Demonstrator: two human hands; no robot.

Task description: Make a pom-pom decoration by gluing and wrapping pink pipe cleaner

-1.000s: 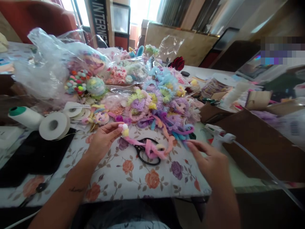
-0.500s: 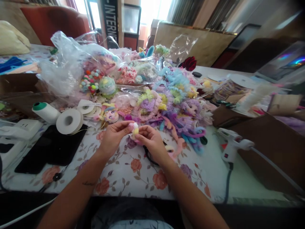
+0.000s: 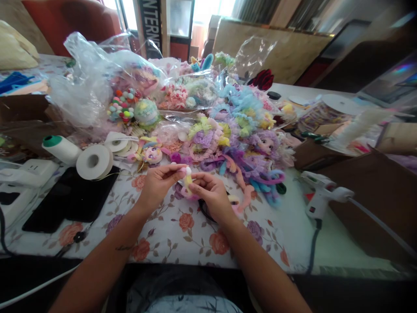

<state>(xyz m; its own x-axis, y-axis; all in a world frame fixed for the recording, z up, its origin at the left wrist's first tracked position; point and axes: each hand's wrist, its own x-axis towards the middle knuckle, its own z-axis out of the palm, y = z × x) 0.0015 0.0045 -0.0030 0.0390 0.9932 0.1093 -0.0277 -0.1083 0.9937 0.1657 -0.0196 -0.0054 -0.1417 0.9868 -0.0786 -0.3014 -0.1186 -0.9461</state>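
Close together over the flowered cloth, my two hands pinch one fuzzy pastel chenille strip [image 3: 188, 180] near its white and yellow end. My left hand [image 3: 159, 182] has thumb and fingertips closed at the white tip. Just below that, the fingers of my right hand [image 3: 210, 195] are closed on the yellow part. More of the strip, in pink and peach, trails on the cloth behind my right hand. Black-handled scissors [image 3: 204, 212] lie beneath that hand, mostly covered by it. A doll head [image 3: 153, 154] with pastel trim rests beyond my left hand.
Plastic bags [image 3: 80, 82] and a heap of frilly pastel trims [image 3: 241, 108] fill the far side. Tape rolls [image 3: 94, 161], a thread cone [image 3: 61, 150] and a black phone-like slab [image 3: 87, 200] lie left. At right are a corded glue gun [image 3: 316, 195] and a cardboard box [image 3: 368, 195].
My right hand has come in from the blue end of the strip at the right to beside my left hand, and grips the yellow part. Since half a second ago, the hands have barely moved.
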